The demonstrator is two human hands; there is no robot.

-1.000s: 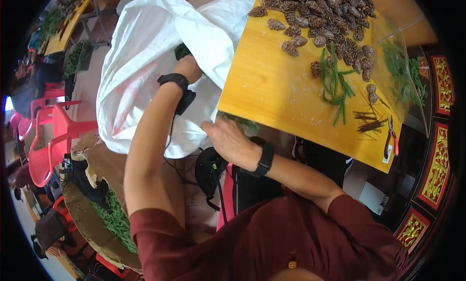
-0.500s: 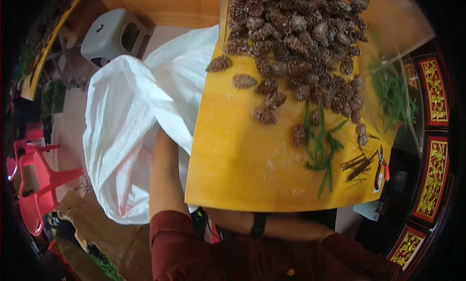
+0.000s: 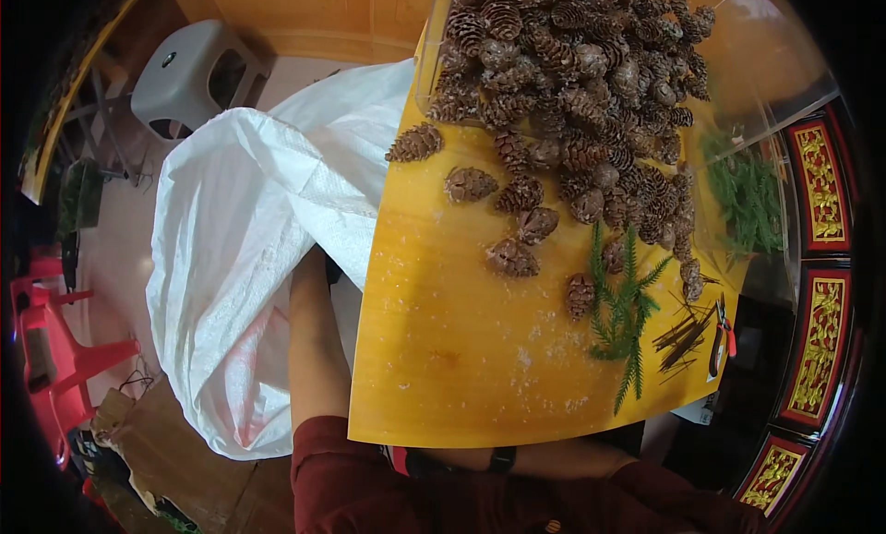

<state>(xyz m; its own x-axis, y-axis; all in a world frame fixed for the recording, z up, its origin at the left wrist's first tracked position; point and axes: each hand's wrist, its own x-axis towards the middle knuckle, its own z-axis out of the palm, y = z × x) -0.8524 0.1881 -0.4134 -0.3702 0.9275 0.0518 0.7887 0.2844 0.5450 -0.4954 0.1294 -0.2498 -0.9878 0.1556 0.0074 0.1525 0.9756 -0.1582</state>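
Observation:
My left forearm (image 3: 319, 349) reaches up into a large white woven sack (image 3: 221, 229) beside the table's left edge. The sack's folds hide my left hand. Below the table's front edge, my right forearm (image 3: 563, 459), with a dark wristband (image 3: 502, 459), lies across my body toward the left. The table edge keeps my right hand's fingers out of sight. A big heap of brown pine cones (image 3: 581, 100) covers the far part of the yellow table (image 3: 443, 349). Several loose cones, one a pine cone (image 3: 513, 257), lie in front of the heap.
A green artificial sprig (image 3: 620, 312), a bunch of dark thin wires (image 3: 685, 338) and red-handled pliers (image 3: 723, 338) lie at the table's right. Clear plastic bins (image 3: 775, 63) stand behind. A grey stool (image 3: 189, 82), pink chairs (image 3: 78, 359) and cardboard (image 3: 180, 442) are at left.
The view has shifted slightly, so the table and cones sit lower in the picture. My left arm remains in the sack. My right arm still lies below the table edge.

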